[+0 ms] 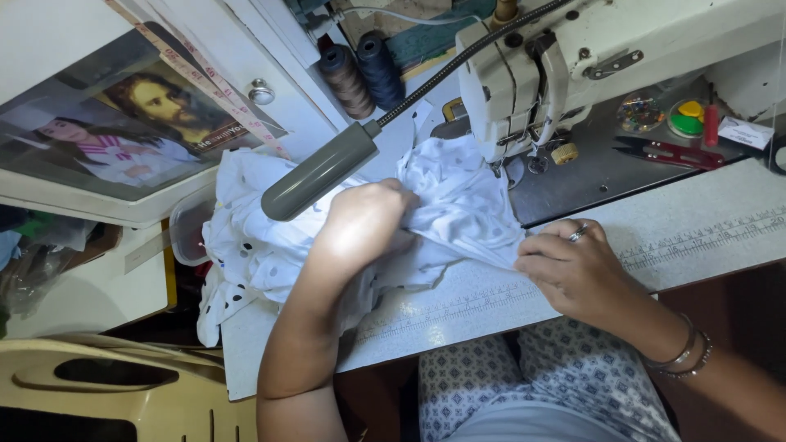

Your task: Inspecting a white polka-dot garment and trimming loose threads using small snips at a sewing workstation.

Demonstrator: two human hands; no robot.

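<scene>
A bunched white cloth with small dark dots (270, 245) lies on the sewing table, its far edge by the needle of a white sewing machine (573, 49). My left hand (364, 221) is closed on a fold of the cloth in the middle of the heap. My right hand (573, 266), wearing a ring, pinches the cloth's right corner at the table's front edge. A grey lamp head (319, 172) on a flexible black arm hangs just above the cloth and my left hand.
Two thread cones, brown (344, 78) and dark blue (381, 69), stand behind the machine. Red snips (667, 151) and a pin dish (686, 119) lie on the machine bed. A measuring tape (213, 86) crosses a framed picture at left. A cream plastic chair (106, 393) sits lower left.
</scene>
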